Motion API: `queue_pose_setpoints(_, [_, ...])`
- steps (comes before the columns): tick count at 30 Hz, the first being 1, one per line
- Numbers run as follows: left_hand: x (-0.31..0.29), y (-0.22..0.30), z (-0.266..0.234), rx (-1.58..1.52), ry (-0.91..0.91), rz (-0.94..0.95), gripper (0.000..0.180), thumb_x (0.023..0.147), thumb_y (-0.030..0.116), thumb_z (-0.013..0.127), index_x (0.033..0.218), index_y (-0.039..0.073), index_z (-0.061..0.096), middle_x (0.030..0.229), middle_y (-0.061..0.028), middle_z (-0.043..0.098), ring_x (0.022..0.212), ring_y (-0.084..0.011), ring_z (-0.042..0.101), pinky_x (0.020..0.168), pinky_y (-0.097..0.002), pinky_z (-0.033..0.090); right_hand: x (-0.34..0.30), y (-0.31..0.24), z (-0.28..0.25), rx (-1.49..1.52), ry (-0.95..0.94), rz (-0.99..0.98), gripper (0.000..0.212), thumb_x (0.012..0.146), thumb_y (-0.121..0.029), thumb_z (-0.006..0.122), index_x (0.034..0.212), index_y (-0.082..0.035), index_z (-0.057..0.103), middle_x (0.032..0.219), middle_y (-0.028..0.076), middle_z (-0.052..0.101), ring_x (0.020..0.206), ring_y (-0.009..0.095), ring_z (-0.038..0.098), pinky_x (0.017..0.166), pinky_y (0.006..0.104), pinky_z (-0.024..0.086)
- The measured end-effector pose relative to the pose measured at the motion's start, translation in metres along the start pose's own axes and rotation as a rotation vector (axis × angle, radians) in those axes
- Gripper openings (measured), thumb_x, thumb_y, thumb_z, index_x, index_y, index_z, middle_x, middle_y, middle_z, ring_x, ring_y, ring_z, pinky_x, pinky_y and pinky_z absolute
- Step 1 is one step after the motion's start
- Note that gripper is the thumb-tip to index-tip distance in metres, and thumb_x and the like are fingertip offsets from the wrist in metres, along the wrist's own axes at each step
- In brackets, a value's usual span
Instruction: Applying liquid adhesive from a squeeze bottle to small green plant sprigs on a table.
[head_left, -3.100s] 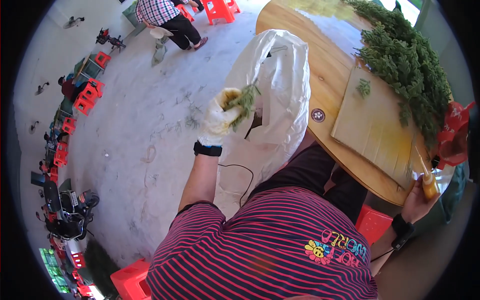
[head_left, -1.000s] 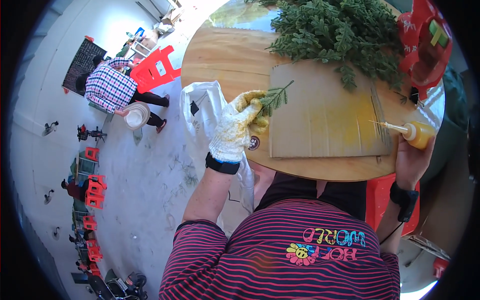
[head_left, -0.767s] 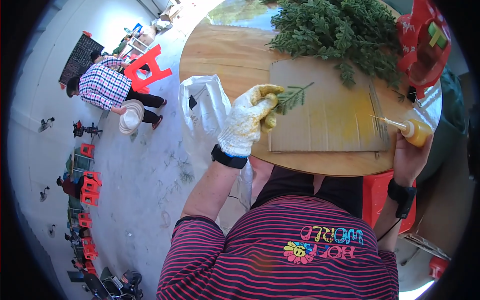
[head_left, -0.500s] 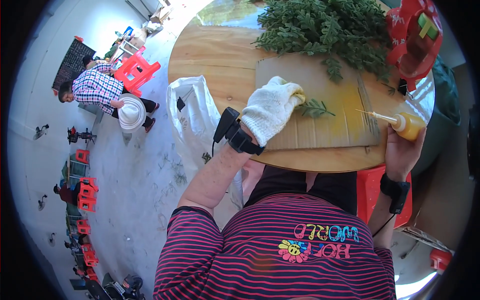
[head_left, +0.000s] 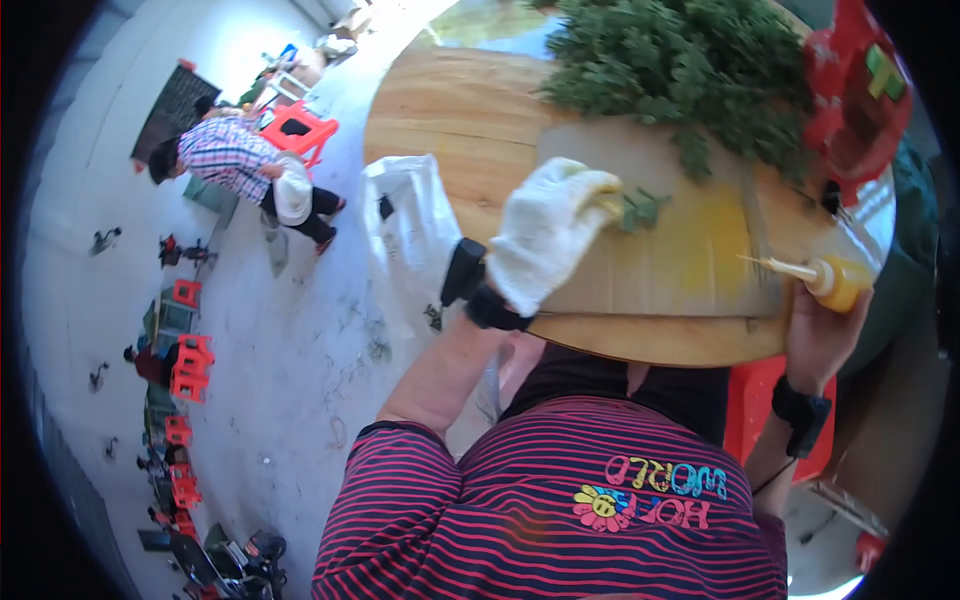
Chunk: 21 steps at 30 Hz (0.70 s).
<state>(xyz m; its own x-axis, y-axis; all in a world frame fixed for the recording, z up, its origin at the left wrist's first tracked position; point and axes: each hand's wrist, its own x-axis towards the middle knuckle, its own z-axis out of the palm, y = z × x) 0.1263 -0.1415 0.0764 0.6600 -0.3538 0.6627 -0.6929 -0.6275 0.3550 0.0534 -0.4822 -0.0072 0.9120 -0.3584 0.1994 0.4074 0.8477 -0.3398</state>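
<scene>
My left hand (head_left: 555,232), in a white knitted glove, pinches a small green artificial leaf sprig (head_left: 642,211) by its stem end. The sprig sits just above a cardboard sheet (head_left: 660,275) stained yellow, its tip pointing right. My bare right hand (head_left: 825,335) is wrapped round a squeeze bottle (head_left: 840,284) of yellow liquid at the table's right side. The bottle's long thin nozzle points left, toward the sprig but apart from it. A large heap of green sprigs (head_left: 680,75) lies beyond the cardboard.
The round wooden table (head_left: 455,105) is in front of me. A red bag-like container (head_left: 850,120) stands at its far right. A white plastic bag (head_left: 405,205) hangs at the left edge. On the floor at left, a person in a checked shirt (head_left: 225,155) walks near red stools (head_left: 300,130).
The whole view has shifted a little, moving things rightward. The sprig in my left hand has turned and shows shorter. The person at left has turned the round white thing they carry.
</scene>
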Motion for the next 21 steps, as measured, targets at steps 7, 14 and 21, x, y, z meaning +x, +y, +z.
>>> queue_pose_setpoints(7, [-0.001, 0.016, 0.026, 0.181, -0.246, -0.046, 0.031, 0.071, 0.021, 0.068, 0.099, 0.013, 0.057, 0.086, -0.0087, 0.058, 0.083, -0.0283, 0.057, 0.072, -0.0382, 0.047, 0.009, -0.031, -0.043, 0.072, -0.292, 0.141, 0.047, 0.092, -0.027, 0.049, 0.126, 0.005, 0.039, 0.129, 0.019, 0.045, 0.12, 0.033, 0.043, 0.105, 0.0472, 0.03])
queue_pose_setpoints(14, [0.009, 0.022, 0.031, 0.098, -0.27, 0.122, 0.036, 0.07, 0.02, 0.067, 0.103, 0.013, 0.056, 0.087, -0.0074, 0.058, 0.085, -0.0279, 0.057, 0.074, -0.0379, 0.046, 0.012, -0.031, -0.038, 0.046, -0.307, 0.157, 0.047, 0.091, -0.023, 0.051, 0.127, 0.005, 0.038, 0.131, 0.02, 0.043, 0.122, 0.032, 0.042, 0.106, 0.0466, 0.029])
queue_pose_setpoints(21, [0.007, 0.018, 0.013, 0.127, -0.052, 0.174, 0.046, 0.068, 0.014, 0.071, 0.112, 0.011, 0.058, 0.097, -0.0134, 0.059, 0.089, -0.0307, 0.057, 0.078, -0.0379, 0.047, 0.002, -0.006, -0.007, 0.057, -0.134, 0.04, 0.041, 0.092, -0.03, 0.05, 0.122, -0.002, 0.046, 0.125, 0.015, 0.05, 0.114, 0.03, 0.048, 0.1, 0.0461, 0.034])
